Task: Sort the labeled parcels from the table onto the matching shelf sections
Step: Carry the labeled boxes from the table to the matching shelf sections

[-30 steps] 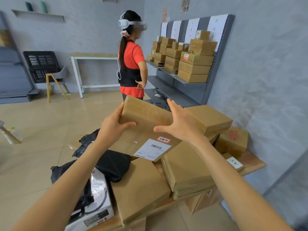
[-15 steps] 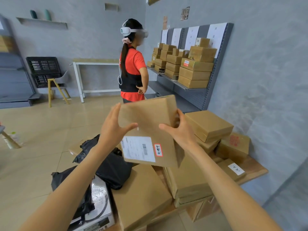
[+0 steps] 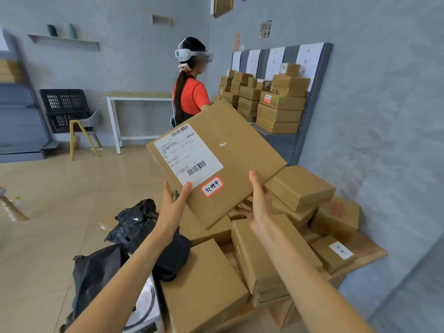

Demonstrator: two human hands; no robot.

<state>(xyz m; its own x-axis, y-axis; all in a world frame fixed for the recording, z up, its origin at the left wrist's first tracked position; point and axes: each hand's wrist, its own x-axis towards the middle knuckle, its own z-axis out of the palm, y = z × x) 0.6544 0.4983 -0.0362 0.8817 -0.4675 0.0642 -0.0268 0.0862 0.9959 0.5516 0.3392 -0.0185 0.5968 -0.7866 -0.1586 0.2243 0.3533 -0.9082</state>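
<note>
I hold a flat brown cardboard parcel up in front of me, tilted, above the table. Its face shows a white shipping label and a small red-bordered sticker with handwriting. My left hand grips its lower left corner, thumb on the label. My right hand holds its lower right edge, fingers underneath. Below lies a pile of brown parcels on the wooden table. The grey shelf unit stands against the wall ahead, with white section signs and stacked boxes.
A person in a red top with a headset stands between me and the shelf. Black plastic bags and a white box lie at the table's left. A white table, a chair and black crates stand at the far left wall.
The parcel has been lifted higher and turned so its labelled face points at me. Both hands have shifted from its sides to its lower edge.
</note>
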